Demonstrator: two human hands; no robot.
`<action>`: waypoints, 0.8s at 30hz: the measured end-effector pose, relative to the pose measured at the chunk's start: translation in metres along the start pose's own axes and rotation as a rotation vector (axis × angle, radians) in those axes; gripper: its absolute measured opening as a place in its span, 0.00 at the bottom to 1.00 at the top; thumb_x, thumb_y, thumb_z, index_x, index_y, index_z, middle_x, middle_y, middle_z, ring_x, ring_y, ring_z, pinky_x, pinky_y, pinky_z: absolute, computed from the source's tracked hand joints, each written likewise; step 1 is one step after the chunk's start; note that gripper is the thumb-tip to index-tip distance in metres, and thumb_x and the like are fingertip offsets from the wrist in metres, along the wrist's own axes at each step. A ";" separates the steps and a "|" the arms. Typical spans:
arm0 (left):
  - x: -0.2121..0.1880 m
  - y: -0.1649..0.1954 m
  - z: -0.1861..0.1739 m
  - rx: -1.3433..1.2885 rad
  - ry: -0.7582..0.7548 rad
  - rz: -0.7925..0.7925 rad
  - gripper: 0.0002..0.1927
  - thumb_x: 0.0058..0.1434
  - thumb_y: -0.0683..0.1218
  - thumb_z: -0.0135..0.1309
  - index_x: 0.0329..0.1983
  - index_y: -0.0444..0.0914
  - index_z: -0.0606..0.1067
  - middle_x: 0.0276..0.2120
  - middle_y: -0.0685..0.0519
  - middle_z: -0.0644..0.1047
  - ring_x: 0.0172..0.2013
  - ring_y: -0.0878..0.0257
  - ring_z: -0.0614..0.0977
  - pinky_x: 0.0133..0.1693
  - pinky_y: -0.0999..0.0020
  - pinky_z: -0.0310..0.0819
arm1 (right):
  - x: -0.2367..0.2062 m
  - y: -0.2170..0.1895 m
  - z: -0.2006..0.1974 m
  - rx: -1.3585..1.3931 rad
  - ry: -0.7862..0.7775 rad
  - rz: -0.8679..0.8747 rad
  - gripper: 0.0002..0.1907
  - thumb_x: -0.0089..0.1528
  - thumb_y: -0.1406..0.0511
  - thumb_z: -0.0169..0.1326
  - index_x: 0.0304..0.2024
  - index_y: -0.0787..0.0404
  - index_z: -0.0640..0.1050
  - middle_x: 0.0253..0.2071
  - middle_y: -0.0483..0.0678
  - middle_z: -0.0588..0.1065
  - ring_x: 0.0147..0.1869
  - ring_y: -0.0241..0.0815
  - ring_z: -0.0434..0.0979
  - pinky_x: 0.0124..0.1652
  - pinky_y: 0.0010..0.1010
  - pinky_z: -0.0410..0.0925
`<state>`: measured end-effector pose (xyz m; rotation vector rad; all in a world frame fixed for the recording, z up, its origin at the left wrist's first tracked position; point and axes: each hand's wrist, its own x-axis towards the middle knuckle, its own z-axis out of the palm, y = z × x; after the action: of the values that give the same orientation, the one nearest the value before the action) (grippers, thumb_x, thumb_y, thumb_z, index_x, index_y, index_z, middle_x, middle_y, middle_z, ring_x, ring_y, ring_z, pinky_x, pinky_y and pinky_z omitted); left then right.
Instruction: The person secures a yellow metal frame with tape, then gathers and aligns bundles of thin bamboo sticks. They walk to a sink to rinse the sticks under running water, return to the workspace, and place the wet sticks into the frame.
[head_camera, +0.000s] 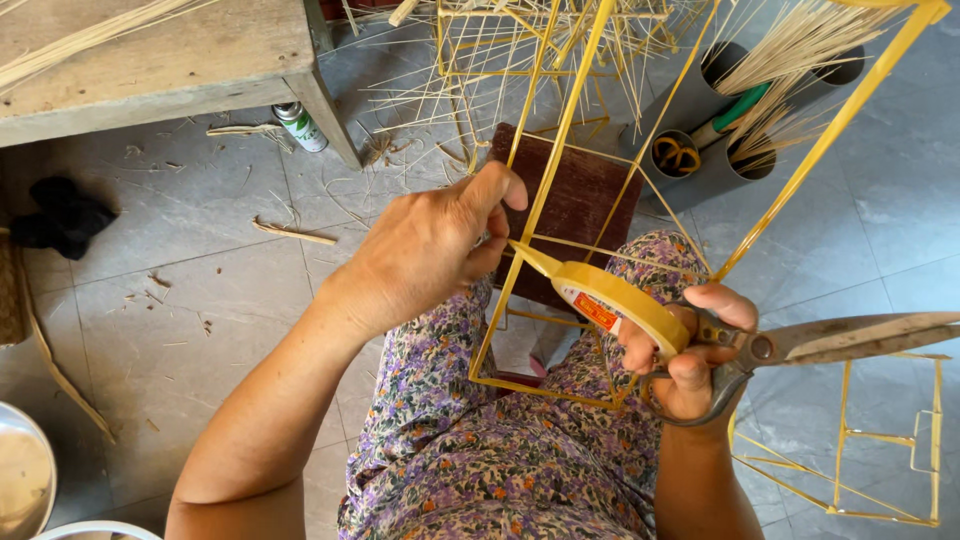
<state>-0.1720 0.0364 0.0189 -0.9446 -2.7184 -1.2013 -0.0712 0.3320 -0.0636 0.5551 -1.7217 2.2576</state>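
My left hand (430, 245) pinches the loose end of a yellow tape strip against a thin stick of a yellow bamboo frame (545, 185) that rises in front of me. My right hand (685, 345) holds the roll of yellow tape (615, 300) and a pair of large metal scissors (830, 340) together, the blades pointing right. The tape stretches a short way from the roll to my left fingers. The frame's lower bars rest over my lap, which is covered by floral cloth.
A dark red board (580, 205) lies on the grey tiled floor behind the frame. Grey tubes (700, 150) hold bamboo sticks at upper right. A wooden table (160, 60) and a spray can (300, 127) are upper left. Another small frame (880, 450) lies lower right.
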 end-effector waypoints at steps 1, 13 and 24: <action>0.002 -0.002 -0.001 0.005 0.007 -0.007 0.22 0.56 0.35 0.60 0.50 0.40 0.66 0.31 0.54 0.81 0.30 0.54 0.84 0.28 0.59 0.76 | 0.003 0.001 0.001 -0.016 -0.004 0.003 0.33 0.69 0.52 0.60 0.67 0.58 0.63 0.23 0.50 0.74 0.22 0.38 0.69 0.39 0.40 0.72; 0.003 -0.022 0.042 -0.577 0.103 0.046 0.11 0.64 0.30 0.55 0.45 0.35 0.72 0.42 0.51 0.78 0.49 0.60 0.85 0.52 0.69 0.81 | 0.020 0.005 -0.007 -0.048 0.057 0.032 0.31 0.70 0.51 0.59 0.65 0.59 0.62 0.25 0.50 0.73 0.27 0.39 0.71 0.39 0.35 0.71; -0.001 -0.030 0.085 -1.006 0.210 -0.163 0.10 0.68 0.33 0.56 0.43 0.38 0.69 0.35 0.59 0.77 0.39 0.74 0.79 0.44 0.80 0.74 | 0.001 -0.093 -0.105 -0.429 -0.033 0.280 0.37 0.62 0.57 0.63 0.67 0.72 0.68 0.29 0.55 0.79 0.27 0.36 0.77 0.29 0.20 0.69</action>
<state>-0.1689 0.0782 -0.0610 -0.5351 -1.9631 -2.5952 -0.0493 0.4583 -0.0068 0.2713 -2.3364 1.9499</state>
